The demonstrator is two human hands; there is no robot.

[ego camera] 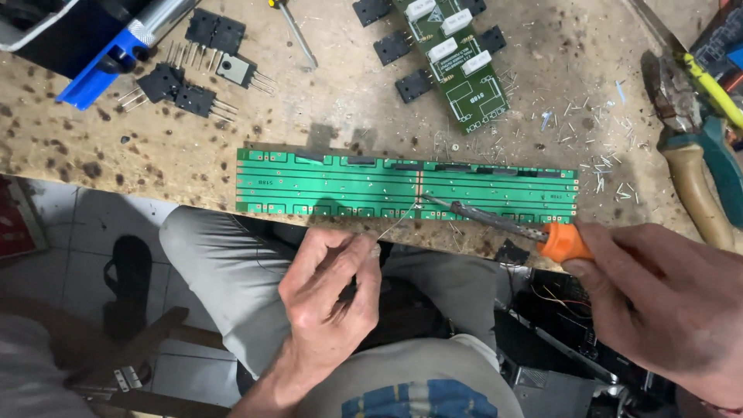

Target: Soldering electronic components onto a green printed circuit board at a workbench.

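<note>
At the far left of the worn bench (325, 101) lie loose black transistors (193, 77) beside a blue-ended tool (101, 73). The left hand (329, 298) hangs just off the bench's near edge over the lap, thumb and forefinger pinched shut on a thin solder wire (396, 223) that rises to the middle seam of the long green circuit board (333, 186). The board lies flat along the bench's front edge, bare wood behind it. The right hand (658, 294) comes in from the lower right, fingers closed around the orange handle of a soldering iron (495, 220), its tip touching the board at the seam. Farther right, pliers (689, 147) lie among wire clippings (604, 174).
</note>
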